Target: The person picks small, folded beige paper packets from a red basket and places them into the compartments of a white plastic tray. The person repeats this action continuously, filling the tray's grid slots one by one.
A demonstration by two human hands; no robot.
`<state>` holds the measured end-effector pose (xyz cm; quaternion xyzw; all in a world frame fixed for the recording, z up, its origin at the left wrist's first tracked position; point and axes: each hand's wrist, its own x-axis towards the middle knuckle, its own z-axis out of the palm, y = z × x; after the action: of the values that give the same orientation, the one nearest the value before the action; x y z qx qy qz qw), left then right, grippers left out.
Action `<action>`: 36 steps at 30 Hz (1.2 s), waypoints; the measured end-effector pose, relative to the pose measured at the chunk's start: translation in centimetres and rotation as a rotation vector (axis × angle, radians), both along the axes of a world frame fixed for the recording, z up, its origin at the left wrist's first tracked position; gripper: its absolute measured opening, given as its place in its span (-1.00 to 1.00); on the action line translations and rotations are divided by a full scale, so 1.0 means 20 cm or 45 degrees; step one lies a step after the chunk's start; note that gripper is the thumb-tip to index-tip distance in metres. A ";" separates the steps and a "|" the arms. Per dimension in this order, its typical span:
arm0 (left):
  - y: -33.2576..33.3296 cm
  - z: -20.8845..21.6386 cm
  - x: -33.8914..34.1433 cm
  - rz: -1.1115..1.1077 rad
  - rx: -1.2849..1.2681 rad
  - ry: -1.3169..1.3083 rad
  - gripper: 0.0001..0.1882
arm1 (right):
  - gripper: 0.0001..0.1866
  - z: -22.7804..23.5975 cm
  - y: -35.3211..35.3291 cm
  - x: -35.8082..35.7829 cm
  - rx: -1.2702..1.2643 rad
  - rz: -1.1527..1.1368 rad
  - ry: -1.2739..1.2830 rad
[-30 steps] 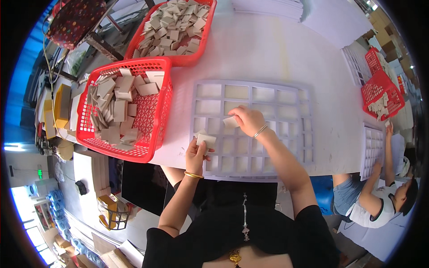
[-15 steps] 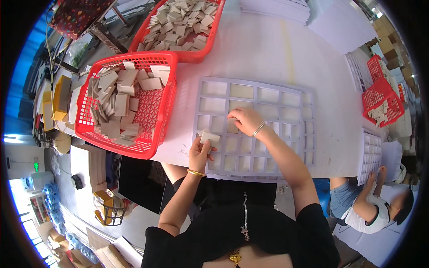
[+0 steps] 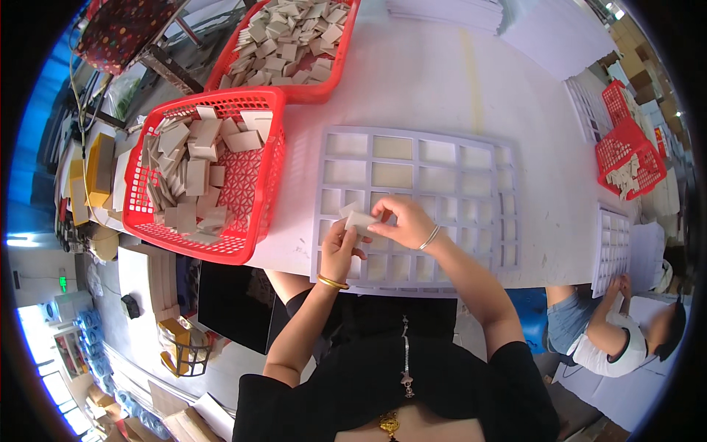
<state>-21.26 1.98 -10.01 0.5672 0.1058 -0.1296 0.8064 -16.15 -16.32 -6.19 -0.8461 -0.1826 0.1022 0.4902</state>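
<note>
My left hand point(image 3: 337, 254) is closed around a few thin off-white rectangular tiles point(image 3: 359, 220), held above the near left part of a pale lavender grid tray point(image 3: 322, 169). My right hand point(image 3: 401, 222) has come up to them, its thumb and fingers pinching the right edge of the top tile. Beneath both hands lies the tray, split into rectangular compartments of differing sizes. Cream tiles fill some of these, among them a tile point(image 3: 392, 147) in the far row and another tile point(image 3: 392, 176) just nearer. My hands hide several compartments.
At my left stands a red plastic basket point(image 3: 277, 158) of loose tiles, with a second red basket point(image 3: 346, 62) behind it. White sheets point(image 3: 445, 10) are stacked at the far edge. A co-worker point(image 3: 607, 339) sits to the right, near another grid tray point(image 3: 613, 247) and more red baskets point(image 3: 626, 147).
My right hand has left the tray compartment and moved nearer and left to the tiles in my left hand. My left hand has shifted slightly right, still holding them.
</note>
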 end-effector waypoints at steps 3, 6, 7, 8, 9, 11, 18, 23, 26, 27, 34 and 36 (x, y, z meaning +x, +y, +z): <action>-0.03 0.00 0.01 -0.023 0.039 -0.074 -0.69 | -0.86 -0.04 -0.05 -0.02 0.375 -0.198 0.318; -0.02 -0.03 0.02 -0.037 0.068 -0.067 -0.67 | -0.83 0.01 -0.18 0.01 0.521 -0.376 0.518; -0.02 -0.03 0.02 -0.039 0.073 -0.053 -0.66 | -0.82 0.04 -0.22 0.03 0.513 -0.405 0.546; -0.03 -0.02 0.02 -0.015 0.092 -0.088 -0.63 | -0.82 0.04 -0.24 0.04 0.570 -0.420 0.508; -0.04 0.02 0.01 0.006 0.108 -0.121 -0.60 | -0.83 0.02 -0.28 0.04 0.588 -0.408 0.462; -0.05 0.06 0.01 0.012 0.131 -0.148 -0.54 | -0.83 -0.03 -0.34 0.04 0.624 -0.380 0.372; -0.04 0.04 0.00 -0.067 0.175 -0.102 -0.58 | -0.79 -0.12 -0.35 0.08 0.250 -0.445 -0.020; -0.02 0.00 -0.01 -0.030 0.238 -0.083 -0.75 | -0.81 -0.08 -0.34 0.10 0.081 -0.310 0.125; -0.02 -0.04 -0.02 -0.009 0.218 -0.090 -0.81 | -0.83 -0.14 -0.33 0.11 0.105 -0.237 0.111; -0.02 -0.02 -0.02 0.006 0.218 -0.067 -0.82 | -0.83 -0.15 -0.32 0.11 0.114 -0.230 0.094; -0.02 -0.06 -0.03 0.007 0.297 -0.045 -0.81 | -0.87 -0.13 -0.25 0.13 -0.515 -0.103 -0.619; -0.02 -0.05 -0.03 -0.041 0.245 -0.014 -0.82 | -0.88 -0.11 -0.23 0.11 -0.648 -0.135 -0.638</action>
<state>-21.77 1.63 -10.98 0.6444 0.1040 -0.1287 0.7466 -13.96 -20.87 -8.37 -0.9481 -0.2217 -0.0920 0.2084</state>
